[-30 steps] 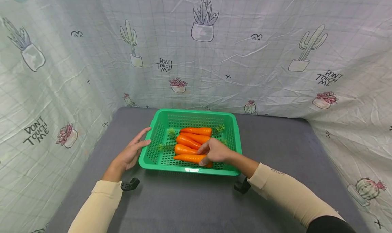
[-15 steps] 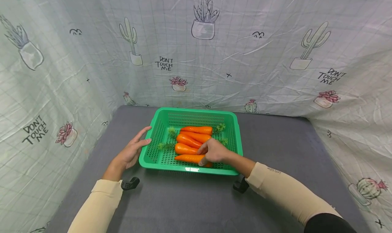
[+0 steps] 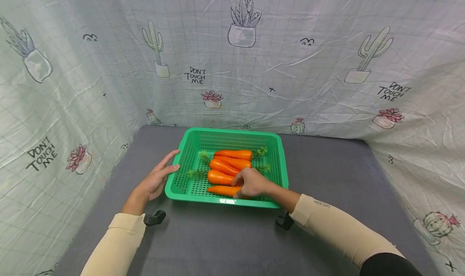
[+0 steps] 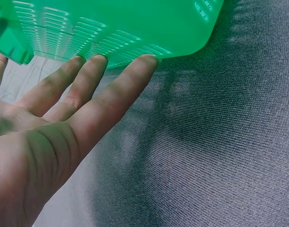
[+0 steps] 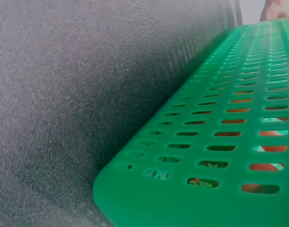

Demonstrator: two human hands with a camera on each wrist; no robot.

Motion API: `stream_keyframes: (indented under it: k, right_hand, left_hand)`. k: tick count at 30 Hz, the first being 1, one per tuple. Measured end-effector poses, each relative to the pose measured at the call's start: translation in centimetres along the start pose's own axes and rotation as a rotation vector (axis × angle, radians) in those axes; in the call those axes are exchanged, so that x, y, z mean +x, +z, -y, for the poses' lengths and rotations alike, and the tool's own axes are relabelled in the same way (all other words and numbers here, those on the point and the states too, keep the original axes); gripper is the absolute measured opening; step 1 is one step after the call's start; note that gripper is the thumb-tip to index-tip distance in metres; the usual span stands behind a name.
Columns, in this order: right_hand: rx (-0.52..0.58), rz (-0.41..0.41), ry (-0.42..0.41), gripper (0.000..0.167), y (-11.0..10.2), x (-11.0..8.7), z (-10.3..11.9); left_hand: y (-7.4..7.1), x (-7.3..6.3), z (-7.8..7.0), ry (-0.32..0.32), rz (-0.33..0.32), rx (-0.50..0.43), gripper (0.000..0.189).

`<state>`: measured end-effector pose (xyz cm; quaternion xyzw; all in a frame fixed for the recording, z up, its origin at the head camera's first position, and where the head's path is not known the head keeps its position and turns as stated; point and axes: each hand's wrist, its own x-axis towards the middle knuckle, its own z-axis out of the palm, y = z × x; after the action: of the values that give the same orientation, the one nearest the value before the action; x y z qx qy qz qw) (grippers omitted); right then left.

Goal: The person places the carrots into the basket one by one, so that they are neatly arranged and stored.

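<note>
A green slotted basket [image 3: 232, 203] holds several orange carrots lying side by side, some with green leafy tops at alternating ends. Inside it, my right hand [image 3: 252, 182] grips the frontmost carrot [image 3: 221, 190] near its thick right end, which the fingers hide. Just behind lies another carrot [image 3: 219, 178], close to those fingers. My left hand [image 3: 155, 182] is at the basket's left side, thumb at the rim. In the left wrist view, straight fingers [image 4: 113, 101] touch the basket's lower outer wall [image 4: 120, 47]. The right wrist view shows the slotted front wall, not the right hand's grip.
A dark grey cloth [image 3: 218, 243] covers the table beneath the basket. Behind and on both sides hangs a pale curtain [image 3: 276, 62] with cactus drawings. Black wrist devices [image 3: 155, 218] sit under both cuffs.
My right hand has shifted slightly toward the front and left. The front carrot has come a little nearer the front wall, away from the carrot behind it. The left hand stays put.
</note>
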<state>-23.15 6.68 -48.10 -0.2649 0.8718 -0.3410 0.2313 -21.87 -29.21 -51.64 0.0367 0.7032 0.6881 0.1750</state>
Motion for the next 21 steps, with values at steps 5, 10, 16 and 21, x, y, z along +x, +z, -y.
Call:
stream_keyframes:
  k: [5, 10, 16, 21]
  right_hand:
    - [-0.123, -0.038, -0.072, 0.023, 0.2, -0.4, 0.0]
    - [-0.226, -0.090, -0.050, 0.026, 0.3, -0.9, 0.3]
    - [-0.079, -0.117, 0.003, 0.026, -1.9, -2.1, 0.8]
    - [0.001, -0.188, -0.004, 0.022, -5.2, -4.1, 1.0]
  left_hand:
    - [0.2, 0.1, -0.1, 0.004, 0.012, -0.007, 0.068]
    - [0.2, 0.3, 0.0, -0.002, 0.018, -0.006, 0.068]
    - [0.1, 0.3, 0.0, -0.005, 0.010, 0.013, 0.068]
    - [0.3, -0.2, -0.2, -0.002, -0.001, 0.055, 0.068]
